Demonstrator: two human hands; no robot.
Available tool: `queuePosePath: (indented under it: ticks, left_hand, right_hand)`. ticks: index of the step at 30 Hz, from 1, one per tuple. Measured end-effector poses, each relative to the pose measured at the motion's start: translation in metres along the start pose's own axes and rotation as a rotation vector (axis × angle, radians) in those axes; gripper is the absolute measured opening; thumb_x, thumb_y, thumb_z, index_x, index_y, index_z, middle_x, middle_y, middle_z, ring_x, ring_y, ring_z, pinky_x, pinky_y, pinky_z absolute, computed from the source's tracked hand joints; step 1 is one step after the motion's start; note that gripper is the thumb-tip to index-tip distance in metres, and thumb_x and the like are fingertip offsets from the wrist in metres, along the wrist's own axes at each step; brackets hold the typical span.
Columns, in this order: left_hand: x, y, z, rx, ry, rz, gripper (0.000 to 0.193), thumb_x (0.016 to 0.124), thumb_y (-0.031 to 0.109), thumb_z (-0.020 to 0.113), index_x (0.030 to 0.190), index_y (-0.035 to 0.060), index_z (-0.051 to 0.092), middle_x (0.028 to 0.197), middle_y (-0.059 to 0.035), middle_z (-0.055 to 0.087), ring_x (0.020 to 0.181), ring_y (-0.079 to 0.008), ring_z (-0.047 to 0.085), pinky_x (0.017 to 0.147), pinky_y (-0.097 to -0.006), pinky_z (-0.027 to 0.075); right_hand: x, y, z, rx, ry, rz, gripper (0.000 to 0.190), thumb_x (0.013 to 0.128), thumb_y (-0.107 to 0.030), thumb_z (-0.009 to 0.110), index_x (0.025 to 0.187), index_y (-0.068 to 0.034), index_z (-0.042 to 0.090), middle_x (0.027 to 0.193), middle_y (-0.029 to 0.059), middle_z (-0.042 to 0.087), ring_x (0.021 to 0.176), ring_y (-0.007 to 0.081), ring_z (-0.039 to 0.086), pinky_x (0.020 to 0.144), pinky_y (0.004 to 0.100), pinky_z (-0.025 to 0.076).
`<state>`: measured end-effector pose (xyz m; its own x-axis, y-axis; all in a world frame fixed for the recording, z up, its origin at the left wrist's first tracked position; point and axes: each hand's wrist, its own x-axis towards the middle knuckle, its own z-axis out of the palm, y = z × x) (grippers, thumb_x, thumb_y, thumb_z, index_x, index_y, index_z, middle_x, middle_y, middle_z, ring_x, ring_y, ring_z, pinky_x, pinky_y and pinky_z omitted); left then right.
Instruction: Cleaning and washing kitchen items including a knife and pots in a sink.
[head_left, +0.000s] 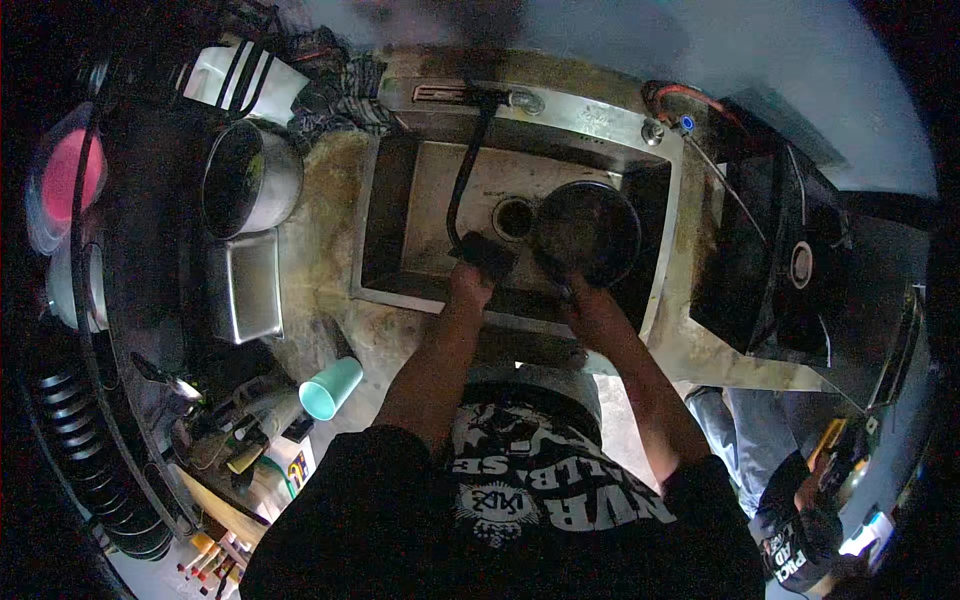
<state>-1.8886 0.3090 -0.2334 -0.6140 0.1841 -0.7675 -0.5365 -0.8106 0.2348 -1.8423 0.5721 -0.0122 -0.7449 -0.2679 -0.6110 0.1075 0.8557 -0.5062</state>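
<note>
Both my hands are over a rectangular metal sink (427, 210) in dim light. My left hand (472, 281) grips the dark spray head (484, 253) of a faucet, whose black hose (463, 176) curves down from the sink's back edge. In my right hand (589, 300) is the handle of a round dark frying pan (592, 229), which is inside the sink at its right side, beside the round drain (514, 218). Whether water runs from the spray head cannot be made out. Shadow hides most of my fingers.
Left of the sink are a large metal pot (279, 180), a rectangular metal pan (256, 285) and a teal cup (331, 388). A stove-like dark appliance (765, 255) stands at the right. Another person (795, 525) is at lower right. Stacked dark round items (97, 465) line the far left.
</note>
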Motion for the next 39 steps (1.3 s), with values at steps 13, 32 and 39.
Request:
queuePosePath:
  ticks: [13, 32, 39]
  left_hand:
    - [0.014, -0.007, -0.015, -0.001, -0.085, 0.118, 0.032, 0.110, 0.027, 0.046, 0.119, 0.0031, 0.065, 0.114, -0.0098, 0.066, 0.098, -0.0249, 0.064, 0.078, -0.0474, 0.056]
    - [0.093, -0.002, -0.141, -0.345, -0.659, -0.038, 0.047, 0.112, 0.038, 0.038, 0.145, 0.0093, 0.055, 0.142, -0.0110, 0.061, 0.112, -0.0271, 0.067, 0.090, -0.0440, 0.060]
    - [0.049, -0.033, -0.044, 0.072, 0.557, -0.094, 0.045, 0.108, 0.043, 0.049, 0.137, 0.0111, 0.062, 0.111, -0.0029, 0.067, 0.063, -0.0190, 0.042, 0.054, -0.0348, 0.037]
  right_hand:
    - [0.173, 0.013, 0.179, 0.954, 0.189, -0.036, 0.067, 0.100, -0.020, 0.059, 0.159, -0.006, 0.033, 0.128, 0.0263, 0.063, 0.107, 0.0411, 0.064, 0.094, 0.0515, 0.054]
    - [0.091, 0.040, 0.058, 0.420, -0.139, -0.269, 0.041, 0.113, -0.033, 0.045, 0.152, -0.027, 0.054, 0.085, 0.0084, 0.068, 0.063, 0.0145, 0.060, 0.053, 0.0344, 0.048]
    - [0.039, 0.092, 0.069, 0.486, -0.276, 0.033, 0.046, 0.111, -0.020, 0.050, 0.156, -0.027, 0.049, 0.094, 0.0098, 0.071, 0.062, 0.0123, 0.055, 0.051, 0.0284, 0.047]
